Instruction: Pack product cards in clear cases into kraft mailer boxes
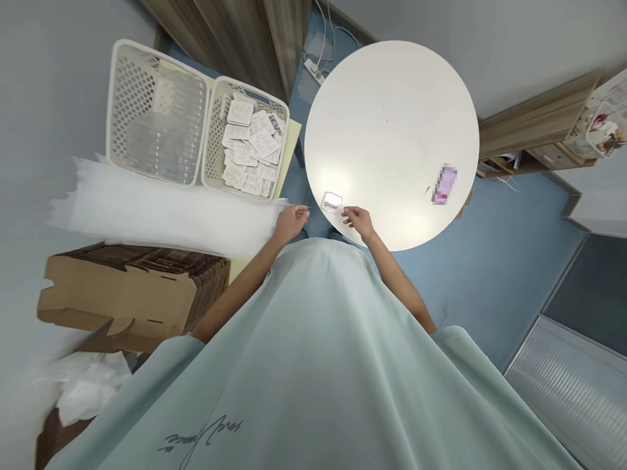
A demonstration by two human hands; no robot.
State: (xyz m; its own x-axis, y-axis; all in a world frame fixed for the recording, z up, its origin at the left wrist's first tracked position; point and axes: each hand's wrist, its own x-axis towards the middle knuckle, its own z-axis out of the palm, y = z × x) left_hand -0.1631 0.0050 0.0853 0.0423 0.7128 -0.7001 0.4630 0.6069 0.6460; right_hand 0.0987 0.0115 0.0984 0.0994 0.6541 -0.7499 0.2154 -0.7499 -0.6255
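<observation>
A small clear plastic case (332,202) with a printed white insert lies near the front left edge of the round white table (392,98). Just right of it is my right hand (359,222), its fingers bent and slightly apart, the tips close to the case; nothing shows in them. My left hand (291,222) hovers off the table's left edge, thumb and fingertips pinched together. A faint thin streak shows at those fingertips, too small to name.
Left of me, one white basket (112,111) holds stacked clear plastic pieces and another basket (208,140) holds many printed cards. White sheets (166,212) and folded cardboard boxes (122,290) lie nearer. A blurred purple item (445,185) rests on the table's right; a power strip (313,70) is behind.
</observation>
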